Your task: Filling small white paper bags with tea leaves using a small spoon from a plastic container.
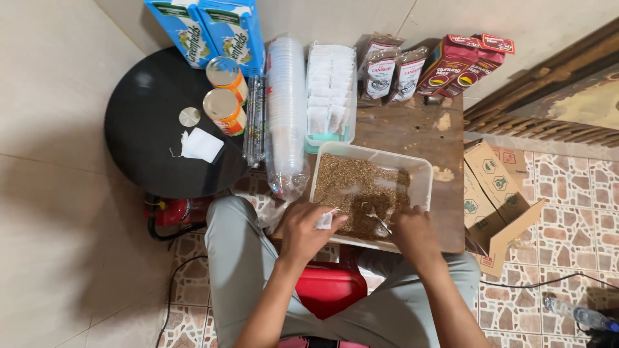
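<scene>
Head view looks straight down at your two hands over a clear plastic tub (pixel 422 169) of loose brown tea leaves (pixel 361 187), set on a worn wooden bench (pixel 412 125). Your left hand (pixel 306 229) pinches a small white filter bag (pixel 324 220) between thumb and fingers at the tub's near-left edge. Your right hand (pixel 412 232) is closed round the handle of a metal spoon (pixel 374 214), whose bowl lies in the leaves.

Judging by its look, the bag is very light, thin and limp; it will fold or collapse if you squeeze its mouth, and it may tear if tugged. Hold it by the top edge with fingertips only, keeping the opening spread. The spoon is stiff and smooth, best held far back on the handle so the bowl stays level. The leaves are dry and loose, so they will likely spill at any tilt.

Behind the tub stands a tray of more white bags (pixel 330 87), with a sleeve of stacked clear cups (pixel 285 109) just beside it. On the round black table (pixel 142 135) to the left sit two orange cans (pixel 225 93) and another white bag (pixel 201 145).
</scene>
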